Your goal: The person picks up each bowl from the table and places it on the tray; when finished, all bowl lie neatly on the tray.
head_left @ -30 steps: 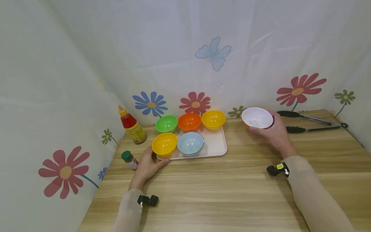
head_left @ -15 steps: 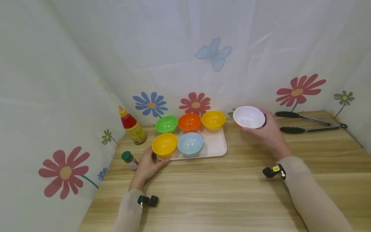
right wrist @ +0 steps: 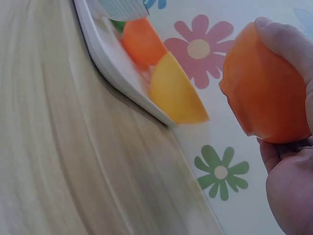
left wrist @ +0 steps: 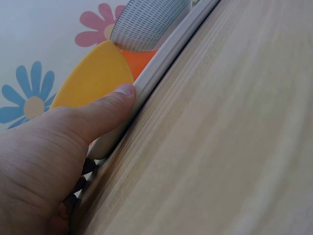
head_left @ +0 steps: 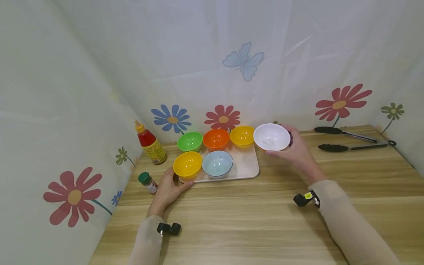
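My right hand (head_left: pixel 298 152) grips a bowl (head_left: pixel 272 137) that is white inside and, in the right wrist view, orange outside (right wrist: pixel 266 90). It is held up off the table beside the right end of a white tray (head_left: pixel 247 167). My left hand (head_left: pixel 169 190) holds the tray's front left corner, its thumb (left wrist: pixel 110 110) along the rim next to a yellow bowl (head_left: pixel 187 164). Beside that bowl sits a light blue bowl (head_left: pixel 217 163). Behind them stand a green bowl (head_left: pixel 190 141), an orange bowl (head_left: pixel 216 139) and another yellow bowl (head_left: pixel 242 136).
A red sauce bottle with a yellow cap (head_left: pixel 151 144) stands left of the tray. Nearer, by my left hand, is a small green-capped jar (head_left: pixel 148 182). Black-handled tongs (head_left: pixel 354 141) lie at the back right. A flower-printed curtain (head_left: pixel 185 73) borders the wooden table (head_left: pixel 238 221).
My right hand has carried the orange-and-white bowl leftward, from near the tongs to beside the tray's right end. My left hand has stayed on the tray's corner.
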A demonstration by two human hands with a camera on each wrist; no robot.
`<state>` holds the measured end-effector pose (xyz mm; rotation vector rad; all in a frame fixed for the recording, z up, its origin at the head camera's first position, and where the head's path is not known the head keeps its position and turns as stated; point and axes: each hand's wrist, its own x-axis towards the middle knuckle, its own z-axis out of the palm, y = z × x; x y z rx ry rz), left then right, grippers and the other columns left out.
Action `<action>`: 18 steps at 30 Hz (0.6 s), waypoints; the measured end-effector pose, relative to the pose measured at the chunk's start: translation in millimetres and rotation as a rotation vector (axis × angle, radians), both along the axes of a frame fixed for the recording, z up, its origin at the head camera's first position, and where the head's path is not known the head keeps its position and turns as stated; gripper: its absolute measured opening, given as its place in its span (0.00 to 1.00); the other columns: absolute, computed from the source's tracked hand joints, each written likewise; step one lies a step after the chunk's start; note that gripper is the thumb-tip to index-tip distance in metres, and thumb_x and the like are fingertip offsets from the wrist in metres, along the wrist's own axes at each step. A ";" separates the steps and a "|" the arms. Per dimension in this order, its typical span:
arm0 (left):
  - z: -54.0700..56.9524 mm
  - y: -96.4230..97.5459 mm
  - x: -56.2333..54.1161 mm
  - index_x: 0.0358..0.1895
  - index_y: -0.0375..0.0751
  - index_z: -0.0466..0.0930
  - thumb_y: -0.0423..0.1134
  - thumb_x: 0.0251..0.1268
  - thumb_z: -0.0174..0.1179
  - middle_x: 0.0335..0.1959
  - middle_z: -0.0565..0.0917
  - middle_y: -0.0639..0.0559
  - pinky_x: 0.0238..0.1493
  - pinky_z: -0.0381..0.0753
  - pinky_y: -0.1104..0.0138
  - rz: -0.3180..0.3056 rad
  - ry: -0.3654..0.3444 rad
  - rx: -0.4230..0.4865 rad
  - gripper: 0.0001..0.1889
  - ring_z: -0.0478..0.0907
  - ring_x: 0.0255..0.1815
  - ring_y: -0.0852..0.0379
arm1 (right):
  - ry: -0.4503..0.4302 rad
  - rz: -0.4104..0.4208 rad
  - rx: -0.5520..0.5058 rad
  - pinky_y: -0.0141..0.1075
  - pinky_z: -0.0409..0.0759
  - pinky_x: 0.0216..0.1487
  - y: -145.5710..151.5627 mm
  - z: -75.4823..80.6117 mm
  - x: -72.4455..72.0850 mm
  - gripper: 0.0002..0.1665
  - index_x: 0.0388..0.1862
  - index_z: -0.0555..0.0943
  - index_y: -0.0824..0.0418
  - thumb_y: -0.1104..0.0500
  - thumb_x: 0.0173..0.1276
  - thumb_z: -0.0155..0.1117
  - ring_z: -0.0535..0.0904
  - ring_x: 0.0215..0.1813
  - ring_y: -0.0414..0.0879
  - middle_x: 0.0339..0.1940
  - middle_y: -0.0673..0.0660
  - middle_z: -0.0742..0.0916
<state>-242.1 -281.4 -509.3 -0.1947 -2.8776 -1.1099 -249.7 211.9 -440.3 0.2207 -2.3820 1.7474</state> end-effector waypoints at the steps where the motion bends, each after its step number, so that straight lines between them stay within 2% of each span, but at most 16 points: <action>1: 0.1 0.0 0.0 0.87 0.45 0.64 0.68 0.62 0.79 0.85 0.70 0.43 0.88 0.62 0.39 -0.001 -0.001 0.001 0.56 0.66 0.85 0.38 | 0.001 0.009 -0.005 0.62 0.71 0.85 -2.0 -1.0 0.0 0.70 0.90 0.56 0.62 0.57 0.59 0.93 0.71 0.81 0.63 0.85 0.65 0.71; 5: 0.4 0.3 0.2 0.87 0.46 0.64 0.67 0.63 0.80 0.85 0.70 0.43 0.89 0.61 0.39 -0.002 -0.001 0.005 0.56 0.66 0.86 0.38 | -0.007 0.033 -0.003 0.62 0.72 0.84 -10.1 -5.0 0.3 0.70 0.90 0.57 0.60 0.55 0.58 0.94 0.71 0.80 0.63 0.84 0.64 0.71; 10: 0.2 0.2 0.5 0.88 0.46 0.63 0.66 0.63 0.80 0.85 0.70 0.43 0.89 0.61 0.40 -0.007 0.003 0.007 0.56 0.66 0.86 0.38 | -0.034 0.042 0.030 0.61 0.72 0.84 -20.7 -10.8 -0.1 0.72 0.91 0.57 0.56 0.49 0.57 0.95 0.70 0.81 0.62 0.85 0.61 0.71; 14: -0.7 -0.4 0.2 0.88 0.45 0.63 0.67 0.63 0.79 0.85 0.70 0.42 0.88 0.62 0.39 -0.007 0.006 -0.001 0.56 0.66 0.85 0.38 | -0.039 0.060 0.029 0.61 0.70 0.85 -27.4 -14.6 1.3 0.74 0.91 0.56 0.57 0.48 0.56 0.95 0.70 0.81 0.62 0.85 0.62 0.71; 18: -1.4 -0.6 -0.4 0.88 0.45 0.64 0.67 0.63 0.79 0.85 0.70 0.42 0.88 0.63 0.39 -0.008 0.012 -0.008 0.56 0.67 0.85 0.38 | -0.034 0.080 0.028 0.61 0.71 0.84 -33.6 -17.9 2.1 0.71 0.89 0.58 0.57 0.47 0.57 0.94 0.72 0.79 0.62 0.82 0.62 0.73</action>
